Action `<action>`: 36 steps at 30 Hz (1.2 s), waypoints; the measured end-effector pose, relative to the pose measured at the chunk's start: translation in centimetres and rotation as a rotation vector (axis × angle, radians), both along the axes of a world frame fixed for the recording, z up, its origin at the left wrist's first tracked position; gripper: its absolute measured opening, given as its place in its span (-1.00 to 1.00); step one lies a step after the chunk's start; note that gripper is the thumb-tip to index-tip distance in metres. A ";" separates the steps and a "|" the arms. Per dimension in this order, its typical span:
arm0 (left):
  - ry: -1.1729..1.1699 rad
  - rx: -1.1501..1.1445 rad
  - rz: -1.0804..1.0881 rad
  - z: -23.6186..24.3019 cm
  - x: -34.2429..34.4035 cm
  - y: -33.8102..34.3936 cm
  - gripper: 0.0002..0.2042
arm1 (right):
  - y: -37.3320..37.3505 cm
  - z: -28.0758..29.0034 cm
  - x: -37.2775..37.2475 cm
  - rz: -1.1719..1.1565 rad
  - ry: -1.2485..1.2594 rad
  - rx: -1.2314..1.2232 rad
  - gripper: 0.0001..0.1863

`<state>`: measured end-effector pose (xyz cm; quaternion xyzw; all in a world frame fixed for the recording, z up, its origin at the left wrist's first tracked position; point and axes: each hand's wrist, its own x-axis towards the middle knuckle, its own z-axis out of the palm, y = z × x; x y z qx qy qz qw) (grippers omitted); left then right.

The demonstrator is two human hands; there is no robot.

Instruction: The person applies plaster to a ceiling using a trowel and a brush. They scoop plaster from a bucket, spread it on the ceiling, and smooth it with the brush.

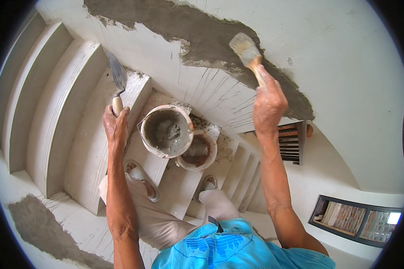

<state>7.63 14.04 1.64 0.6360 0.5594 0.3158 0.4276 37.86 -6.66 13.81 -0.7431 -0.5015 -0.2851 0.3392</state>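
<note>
My right hand (270,102) grips the wooden handle of a wide paintbrush (247,50). Its pale, mortar-stained bristles lie over the grey mortar patch (206,33) on the white wall; whether they touch it I cannot tell. On the left, my left hand (116,123) is closed around the wooden handle of a trowel (117,74), whose grey pointed blade is raised above the steps. Between my arms stands a bucket (187,117) partly filled with wet grey mortar. Just beyond its lower right side sits a second bucket (213,154) with murky brownish liquid inside.
White stairs (87,80) climb to the left and drop away to the right. My sandalled feet (143,177) stand on different steps. Another mortar patch (45,231) marks the lower-left wall. A slatted wall opening (290,143) and a dark-framed window (359,219) are at right.
</note>
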 end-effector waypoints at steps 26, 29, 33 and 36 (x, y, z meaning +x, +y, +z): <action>0.023 0.020 0.062 -0.1 -2.4 -1.2 -0.62 | -12.9 -8.8 -3.2 0.086 0.572 -0.433 -0.58; 0.009 -0.005 0.071 0.3 -2.6 -2.0 -0.61 | -11.2 -12.0 -4.6 0.192 0.571 -0.553 -0.59; 0.033 0.022 0.082 0.5 -3.4 -2.7 -0.60 | -8.6 -14.6 -5.1 0.340 0.458 -0.628 -0.61; 0.041 0.019 0.091 0.6 -4.5 -3.4 -0.59 | -9.2 -15.2 -4.2 0.413 0.421 -0.720 -0.62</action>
